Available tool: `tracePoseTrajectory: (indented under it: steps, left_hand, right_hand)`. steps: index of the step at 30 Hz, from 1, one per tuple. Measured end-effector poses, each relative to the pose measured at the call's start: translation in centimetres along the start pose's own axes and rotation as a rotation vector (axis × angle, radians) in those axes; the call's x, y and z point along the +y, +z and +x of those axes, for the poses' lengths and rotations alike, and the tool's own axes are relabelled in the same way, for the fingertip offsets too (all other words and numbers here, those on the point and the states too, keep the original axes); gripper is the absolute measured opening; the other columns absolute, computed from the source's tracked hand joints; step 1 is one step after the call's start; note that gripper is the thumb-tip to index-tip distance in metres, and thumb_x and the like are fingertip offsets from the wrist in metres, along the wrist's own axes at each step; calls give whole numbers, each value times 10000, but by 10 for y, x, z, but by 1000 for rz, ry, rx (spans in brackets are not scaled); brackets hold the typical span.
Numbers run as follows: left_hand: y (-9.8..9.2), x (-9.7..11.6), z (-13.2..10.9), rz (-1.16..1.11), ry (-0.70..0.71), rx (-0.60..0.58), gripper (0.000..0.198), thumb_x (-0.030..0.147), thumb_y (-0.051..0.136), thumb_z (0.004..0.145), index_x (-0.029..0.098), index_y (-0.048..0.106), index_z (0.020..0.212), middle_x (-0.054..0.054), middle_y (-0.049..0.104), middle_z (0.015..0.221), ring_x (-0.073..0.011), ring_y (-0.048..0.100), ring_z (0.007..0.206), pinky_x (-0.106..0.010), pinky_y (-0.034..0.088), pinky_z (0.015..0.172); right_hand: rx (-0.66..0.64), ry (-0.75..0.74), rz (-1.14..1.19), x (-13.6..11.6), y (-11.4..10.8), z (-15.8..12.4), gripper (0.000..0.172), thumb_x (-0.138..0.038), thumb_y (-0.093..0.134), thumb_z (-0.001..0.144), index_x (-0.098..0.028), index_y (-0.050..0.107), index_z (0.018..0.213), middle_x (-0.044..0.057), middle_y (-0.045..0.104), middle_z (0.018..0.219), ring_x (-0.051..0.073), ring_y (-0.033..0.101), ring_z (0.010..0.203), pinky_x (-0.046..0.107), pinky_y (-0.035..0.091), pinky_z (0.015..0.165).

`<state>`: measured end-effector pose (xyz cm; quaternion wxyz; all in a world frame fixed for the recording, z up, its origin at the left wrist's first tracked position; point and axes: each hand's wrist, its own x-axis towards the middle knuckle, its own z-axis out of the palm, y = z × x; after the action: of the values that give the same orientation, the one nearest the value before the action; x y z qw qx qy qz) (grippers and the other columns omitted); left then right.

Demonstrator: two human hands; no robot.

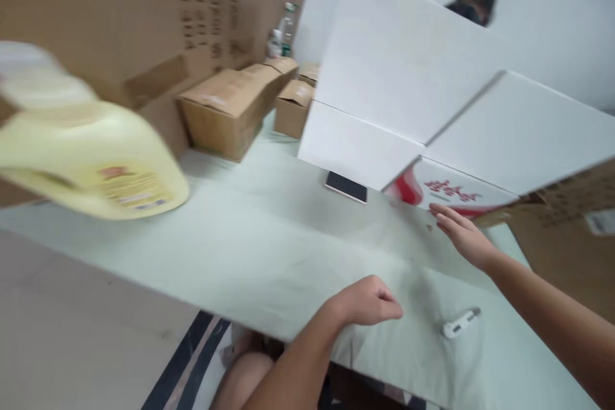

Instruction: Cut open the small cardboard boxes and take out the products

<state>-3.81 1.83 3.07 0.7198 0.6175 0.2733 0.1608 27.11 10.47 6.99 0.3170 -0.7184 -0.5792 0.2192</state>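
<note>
My left hand (369,301) is curled into a loose fist over the near part of the table, with nothing showing in it. Further right, my right hand (461,235) has its fingers stretched out. Its fingertips reach the lower edge of a white box with red print (446,187); whether they touch it I cannot tell. Below the right forearm lies a small white device with dark ports (461,323), like a USB hub. A dark-screened phone (346,188) lies flat in front of the white boxes (398,51).
A pale yellow jug with a label (96,154) looms at the left, blurred. Behind it stand a large cardboard box (120,6), smaller cartons (216,115) and clear bottles (283,35). Another cardboard box (567,250) is at the right. A pale green cloth (240,230) covers the table.
</note>
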Motion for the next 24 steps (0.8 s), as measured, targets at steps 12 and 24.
tracePoseTrajectory:
  steps: [12,24]
  left_hand:
    - [-34,-13,-43,166,-218,638,245,235,549,764,251,565,520,5,380,509,-167,425,529,-325,258,565]
    - [-59,-13,-55,291,-203,601,226,259,557,848,201,696,680,-23,535,640,-172,516,625,-316,301,619]
  right_hand:
    - [-270,-714,-488,-327,291,31,577,-278,558,905,-196,549,1476,185,532,1484,328,580,1327,511,492,1118]
    - [-172,-669,-359,-412,359,58,167,-228,590,944,-176,713,1046,106,691,1089,312,621,1180,532,465,1069]
